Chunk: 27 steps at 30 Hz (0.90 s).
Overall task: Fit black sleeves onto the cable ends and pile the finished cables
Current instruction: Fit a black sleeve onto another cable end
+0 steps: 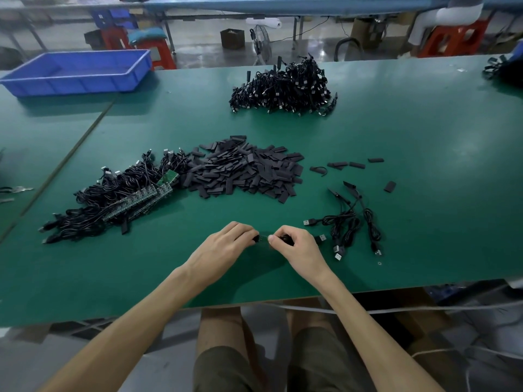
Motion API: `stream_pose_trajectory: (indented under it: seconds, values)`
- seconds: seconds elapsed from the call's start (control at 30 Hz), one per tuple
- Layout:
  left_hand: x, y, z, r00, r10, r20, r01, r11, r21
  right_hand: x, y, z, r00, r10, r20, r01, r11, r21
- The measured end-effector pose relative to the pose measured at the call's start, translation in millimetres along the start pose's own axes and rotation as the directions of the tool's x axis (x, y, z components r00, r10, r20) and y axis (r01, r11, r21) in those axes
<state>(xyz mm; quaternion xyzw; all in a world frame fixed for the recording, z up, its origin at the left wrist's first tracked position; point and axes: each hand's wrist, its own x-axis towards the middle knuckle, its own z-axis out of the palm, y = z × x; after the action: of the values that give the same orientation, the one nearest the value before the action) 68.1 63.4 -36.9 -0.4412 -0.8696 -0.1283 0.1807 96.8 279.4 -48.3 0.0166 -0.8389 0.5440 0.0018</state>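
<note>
- Green table [424, 165] bears one blue bin [76, 72], upper left.
- Two cable heaps: upper heap [283, 86], top centre; left heap [113, 199], mid-left.
- One sleeve heap [246, 168], centre.
- Lower centre: left hand [226, 244] and right hand [294, 246] both pinch one cable end [259, 238].

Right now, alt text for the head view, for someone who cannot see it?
The left hand and right hand pinch a cable end over a green table. Behind lie a heap of black sleeves, unsleeved cables to its left, a few cables at right.
</note>
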Motion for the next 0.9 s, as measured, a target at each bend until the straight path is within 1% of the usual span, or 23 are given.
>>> stream_pose_trajectory:
  seconds: [0.07,0.23,0.33,0.43,0.53,0.63,0.7,0.8,0.83,0.9]
  values:
    - [-1.1,-1.5,0.4,1.0,-0.001,0.015,0.001,1.0,-0.008,-0.7,0.2,0.2,1.0,-0.005,-0.009,0.005,1.0,0.006]
    - [-7.7,-2.5,0.7,0.998,-0.009,0.068,0.011,1.0,-0.028,-1.3,-1.1,-1.6,1.0,-0.012,0.026,0.013,1.0,-0.013]
    - [-3.6,1.8,-0.3,0.999,-0.041,0.029,0.042,0.998,-0.05,-0.5,-1.4,-2.0,1.0,-0.007,0.016,0.007,1.0,-0.013]
    - [1.5,5.6,-2.2,0.999,-0.043,-0.004,0.043,0.997,-0.06,-0.9,-0.4,0.0,1.0,0.002,0.013,-0.001,1.0,-0.022]
    - [3.1,7.1,-3.0,0.999,-0.041,-0.006,0.041,0.998,-0.055,-0.9,0.7,-0.9,1.0,0.006,0.022,-0.006,1.0,-0.01]
    - [2.2,8.0,-2.1,0.999,-0.039,-0.005,0.039,0.998,-0.051,-0.6,1.2,-4.2,0.998,0.004,0.063,-0.005,1.0,0.009]
    - [2.0,8.5,-1.0,0.998,-0.064,-0.007,0.063,0.996,-0.067,-0.4,1.0,-4.8,0.997,0.007,0.071,-0.008,1.0,0.013]
    - [3.1,9.0,-1.3,0.991,-0.134,0.027,0.136,0.988,-0.08,-1.0,-0.2,-3.8,0.998,0.011,0.061,-0.012,1.0,0.011]
    - [3.3,8.4,-2.5,0.989,-0.139,0.048,0.142,0.988,-0.064,-1.2,-0.7,-3.8,0.998,0.01,0.06,-0.01,1.0,0.008]
    - [2.3,7.0,-5.6,0.99,-0.107,0.095,0.11,0.994,-0.024,-1.2,-1.3,-4.4,0.998,0.009,0.063,-0.009,1.0,-0.002]
